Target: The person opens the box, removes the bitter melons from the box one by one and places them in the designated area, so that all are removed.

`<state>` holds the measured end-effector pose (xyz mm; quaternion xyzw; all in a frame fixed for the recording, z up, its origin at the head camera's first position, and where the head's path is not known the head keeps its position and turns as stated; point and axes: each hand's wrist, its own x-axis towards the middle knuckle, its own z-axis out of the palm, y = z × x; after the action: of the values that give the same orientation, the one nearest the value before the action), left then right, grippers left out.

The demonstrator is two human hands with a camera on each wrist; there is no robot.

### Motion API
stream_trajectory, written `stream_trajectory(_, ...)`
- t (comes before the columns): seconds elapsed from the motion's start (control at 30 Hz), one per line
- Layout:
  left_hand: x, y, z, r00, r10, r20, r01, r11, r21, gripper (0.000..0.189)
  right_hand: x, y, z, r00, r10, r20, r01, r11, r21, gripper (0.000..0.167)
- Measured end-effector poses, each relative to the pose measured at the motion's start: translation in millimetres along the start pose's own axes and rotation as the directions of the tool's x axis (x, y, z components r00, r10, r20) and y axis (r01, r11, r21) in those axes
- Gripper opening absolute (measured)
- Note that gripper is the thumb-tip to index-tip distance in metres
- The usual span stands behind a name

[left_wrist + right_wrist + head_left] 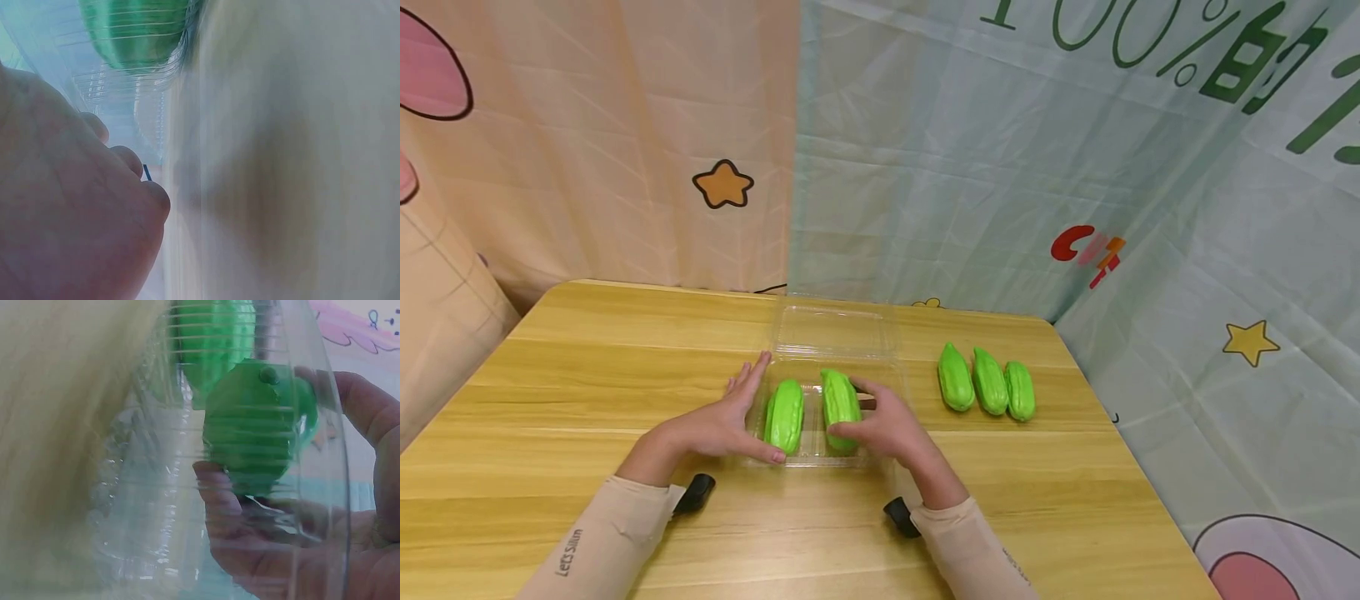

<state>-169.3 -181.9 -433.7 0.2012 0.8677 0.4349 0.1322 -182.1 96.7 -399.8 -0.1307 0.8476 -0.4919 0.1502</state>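
Note:
A clear plastic clamshell box [813,457] stands on the table with its lid [835,331] folded back. On its left side lies a ridged green bitter melon [786,417]. My right hand [887,421] grips a second bitter melon [839,408] inside the box, thumb on one side and fingers on the other; the right wrist view shows this melon [256,425] through the clear wall. My left hand [722,423] rests at the box's left side, fingers straight and thumb along the near edge. In the left wrist view, the left hand [75,194] is beside the box wall.
Three more green bitter melons, a left one [956,379], a middle one [991,383] and a right one [1020,392], lie in a row right of the box. A printed curtain [925,167] hangs behind the wooden table [587,375].

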Motion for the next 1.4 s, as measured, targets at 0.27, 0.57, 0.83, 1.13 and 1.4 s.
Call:
stream_trajectory(0.27, -0.3, -1.0, 0.4, 1.000, -0.003, -0.004, 0.003, 1.000, 0.003, 0.146, -2.5, -1.9, -11.7, 1.000, 0.005, -0.011, -0.005, 0.999, 0.036, 0.082)
stream_trajectory(0.57, 0.7, -2.7, 0.9, 1.000, 0.004, 0.000, -0.004, 1.000, 0.001, 0.146, -5.7, -2.2, -28.2, 1.000, 0.005, -0.024, -0.003, 0.996, 0.088, 0.082)
stream_trajectory(0.83, 1.0, -3.7, 1.2, 1.000, 0.008, -0.008, -0.008, 1.000, 0.001, 0.146, -8.4, -2.8, -41.5, 1.000, 0.019, -0.025, -0.017, 0.994, 0.104, 0.081)
stream_trajectory(1.13, 1.1, -3.4, 1.1, 1.000, 0.006, -0.011, -0.006, 1.000, 0.003, 0.146, -12.0, -2.0, -57.8, 0.999, 0.018, -0.031, -0.013, 0.989, 0.149, 0.082)
stream_trajectory(1.4, 0.9, -3.2, 1.1, 1.000, 0.004, -0.008, -0.004, 1.000, 0.000, 0.146, -17.6, -2.5, -73.0, 0.998, 0.048, -0.049, -0.040, 0.987, 0.156, 0.083)
